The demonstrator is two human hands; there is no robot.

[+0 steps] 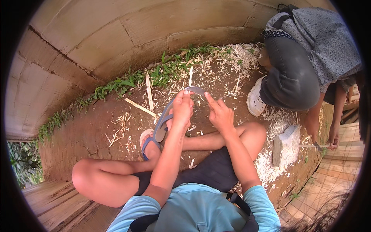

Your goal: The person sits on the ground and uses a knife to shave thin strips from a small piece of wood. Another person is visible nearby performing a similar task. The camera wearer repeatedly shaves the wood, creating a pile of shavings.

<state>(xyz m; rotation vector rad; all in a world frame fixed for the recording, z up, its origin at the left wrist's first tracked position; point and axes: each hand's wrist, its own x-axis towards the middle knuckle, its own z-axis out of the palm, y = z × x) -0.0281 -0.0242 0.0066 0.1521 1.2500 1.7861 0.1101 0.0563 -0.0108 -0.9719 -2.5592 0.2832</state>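
Two bare hands working a curved grey blade over shaving-strewn earth

Left to right: pale split wooden sticks (149, 92) are lying far left by the grass; the left hand (182, 109) is clamping its fingers on the long curved grey metal blade (167, 120), which is arching over the crossed legs; the right hand (219, 113) is hovering just beside the blade tip, fingers loosely apart, forefinger pointing; a pale stone block (286, 144) is standing right, near a crouching person (305, 65)

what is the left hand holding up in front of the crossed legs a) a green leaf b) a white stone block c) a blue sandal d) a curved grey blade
d: the left hand grips a curved grey blade whose tip arcs toward the right hand; the white stone block lies on the ground apart.
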